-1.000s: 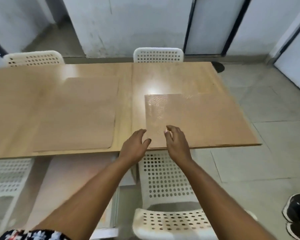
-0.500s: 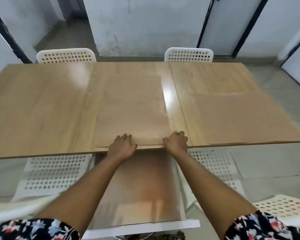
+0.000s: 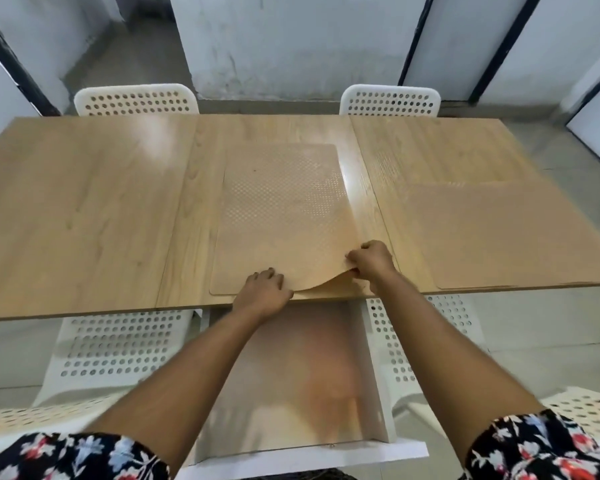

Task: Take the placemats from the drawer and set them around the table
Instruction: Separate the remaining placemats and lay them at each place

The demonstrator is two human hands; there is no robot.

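A tan dotted placemat point(image 3: 281, 216) tops a stack at the middle of the wooden table's point(image 3: 84, 209) near edge. My right hand point(image 3: 373, 261) pinches its near right corner and lifts it, so the mat curls up off another mat beneath. My left hand point(image 3: 262, 294) presses flat on the stack's near edge. A second placemat point(image 3: 506, 237) lies flat on the table at the right. Below the table edge the white drawer point(image 3: 374, 368) stands pulled out between my forearms.
White perforated chairs stand at the far side point(image 3: 136, 100) point(image 3: 390, 98) and at the near side, left point(image 3: 118, 344) and right point(image 3: 430, 334) of the drawer. Another chair point(image 3: 586, 410) sits at the lower right. Grey walls and doors are behind.
My view swung left from the right placemat to the middle stack. Both hands came to its near edge, and my right hand has now peeled up the top mat's corner.
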